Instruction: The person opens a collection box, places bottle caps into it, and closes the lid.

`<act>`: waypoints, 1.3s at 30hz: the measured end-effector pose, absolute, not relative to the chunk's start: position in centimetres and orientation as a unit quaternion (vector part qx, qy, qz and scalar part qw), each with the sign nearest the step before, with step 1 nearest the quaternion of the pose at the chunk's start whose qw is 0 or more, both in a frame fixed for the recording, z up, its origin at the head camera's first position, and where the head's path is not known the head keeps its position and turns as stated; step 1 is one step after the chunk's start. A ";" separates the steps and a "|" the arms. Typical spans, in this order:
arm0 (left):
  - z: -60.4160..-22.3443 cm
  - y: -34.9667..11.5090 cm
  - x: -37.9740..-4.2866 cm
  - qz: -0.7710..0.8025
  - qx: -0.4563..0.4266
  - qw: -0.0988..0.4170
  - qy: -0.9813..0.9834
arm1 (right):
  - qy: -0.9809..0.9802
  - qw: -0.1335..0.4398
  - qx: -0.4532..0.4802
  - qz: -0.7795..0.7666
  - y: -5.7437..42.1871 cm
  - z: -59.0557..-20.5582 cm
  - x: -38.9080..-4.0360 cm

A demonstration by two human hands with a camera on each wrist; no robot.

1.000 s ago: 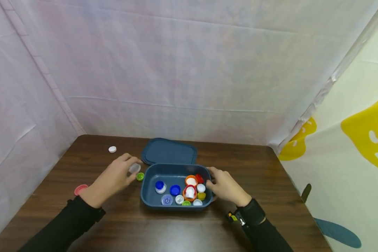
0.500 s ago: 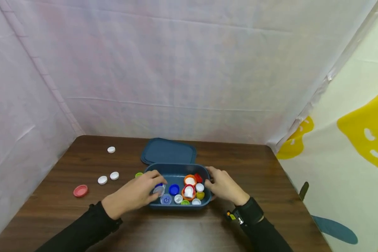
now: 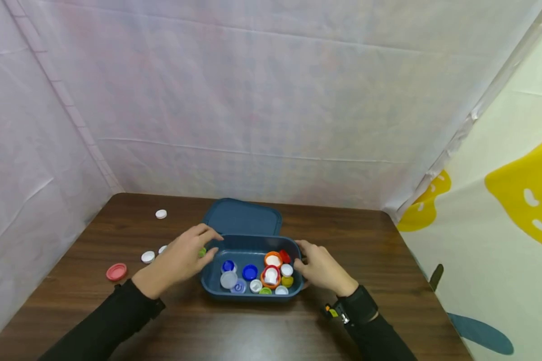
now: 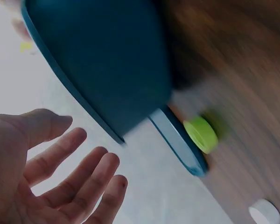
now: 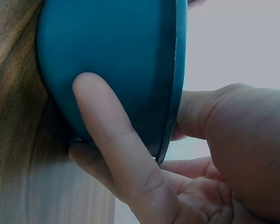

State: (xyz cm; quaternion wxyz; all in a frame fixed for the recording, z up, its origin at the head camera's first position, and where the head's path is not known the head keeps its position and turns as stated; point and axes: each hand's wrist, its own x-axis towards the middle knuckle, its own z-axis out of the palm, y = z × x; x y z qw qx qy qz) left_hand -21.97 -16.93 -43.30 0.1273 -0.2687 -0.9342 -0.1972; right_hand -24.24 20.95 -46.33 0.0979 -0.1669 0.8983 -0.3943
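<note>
A dark blue plastic box point(image 3: 253, 242) stands on the table with several bottle caps in it, among them a translucent cap point(image 3: 228, 280), a blue cap point(image 3: 250, 272) and a yellow cap point(image 3: 287, 282). My right hand point(image 3: 322, 268) grips the box's right end, thumb over the rim and fingers along the outer wall in the right wrist view. At the box's left end, my left hand point(image 3: 180, 258) is in the air, fingers spread and holding nothing. A green cap point(image 4: 201, 134) lies on the table beside the box, partly hidden by the left hand in the head view.
The box's blue lid point(image 3: 244, 216) lies behind it. To the left on the brown table point(image 3: 366, 240) are a red cap point(image 3: 116, 272), a white cap point(image 3: 147, 257), another partly hidden by the left hand, and a farther white cap point(image 3: 161, 214). Cloth walls surround the table.
My left hand carried the translucent cap into the box, let it go among the caps there, and moved back left past the rim. The right hand has stayed on the box.
</note>
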 end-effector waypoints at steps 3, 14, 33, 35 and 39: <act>-43.5 -18.3 -22.9 -0.214 -0.240 0.136 -0.937 | 0.898 0.100 -0.171 -0.392 21.0 -46.4 -24.3; -45.8 -24.2 -26.9 -0.212 -0.132 0.068 -0.966 | 0.896 0.110 -0.169 -0.396 21.1 -46.6 -24.1; -46.9 -28.9 -31.3 -0.199 -0.054 -0.020 -0.978 | 0.897 0.104 -0.172 -0.393 20.8 -46.2 -24.3; -46.9 -28.9 -31.4 -0.193 -0.061 -0.019 -0.979 | 0.896 0.103 -0.174 -0.395 20.9 -46.3 -24.3; -46.8 -28.6 -31.3 -0.186 -0.073 -0.012 -0.980 | 0.897 0.100 -0.174 -0.393 20.9 -46.4 -24.4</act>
